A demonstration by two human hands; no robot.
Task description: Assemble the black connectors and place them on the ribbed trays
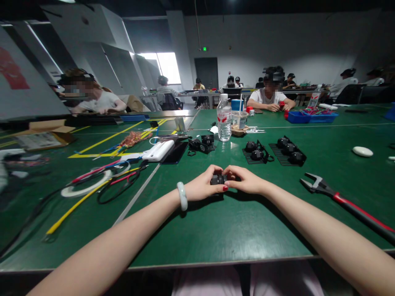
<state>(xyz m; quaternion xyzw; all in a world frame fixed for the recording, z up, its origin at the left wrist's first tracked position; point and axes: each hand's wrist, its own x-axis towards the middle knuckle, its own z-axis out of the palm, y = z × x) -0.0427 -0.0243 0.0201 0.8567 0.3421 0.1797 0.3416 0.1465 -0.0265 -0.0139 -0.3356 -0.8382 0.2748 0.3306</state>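
Observation:
Just above the table, a small black ribbed cylindrical fitting sits between my two hands. My left hand is closed around its left side, thumb along the near face. The fingertips of my right hand pinch at its right end, partly hiding it. Farther off, several similar black round fittings stand on a black slotted plate and on a smaller plate, with a black ring nut beside the latter. A cluster of loose black parts lies beyond my left hand.
An adjustable wrench with red-black handle lies right, near a white oval object. A water bottle and drink cup stand ahead. Cables, a white power bank and copper wires lie left. Other people sit beyond.

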